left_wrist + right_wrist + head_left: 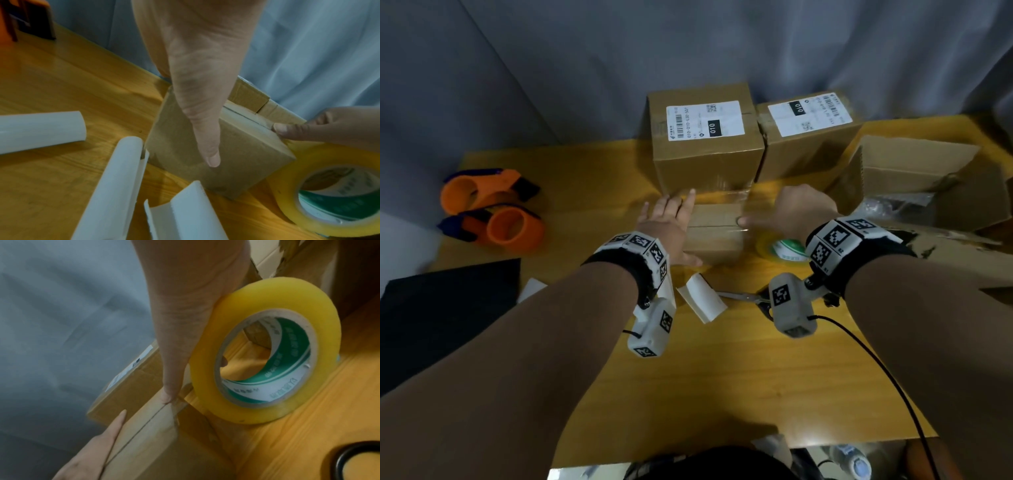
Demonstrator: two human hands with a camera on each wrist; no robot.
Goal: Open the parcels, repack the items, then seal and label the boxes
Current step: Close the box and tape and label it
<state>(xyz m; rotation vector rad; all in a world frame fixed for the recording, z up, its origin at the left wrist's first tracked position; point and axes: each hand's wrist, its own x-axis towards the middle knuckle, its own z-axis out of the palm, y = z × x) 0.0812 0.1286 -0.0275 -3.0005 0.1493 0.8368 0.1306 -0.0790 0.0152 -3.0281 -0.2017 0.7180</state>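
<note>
Now my left hand (664, 222) lies flat with straight fingers on the left side of the small box (717, 233), which stands on the wooden table (722, 377) in front of two labelled parcels (705, 137). My right hand (794, 212) grips the yellow tape roll (265, 352), its thumb pressing the box's top seam.

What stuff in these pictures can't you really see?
- Inside the small box: flaps closed, every view.
- Label words on the back box: too small, head view.
- Scissors: mostly behind the right wrist camera, head view.
- Right hand fingertips: blurred, head view.
- Open box contents: crumpled plastic, unclear.
</note>
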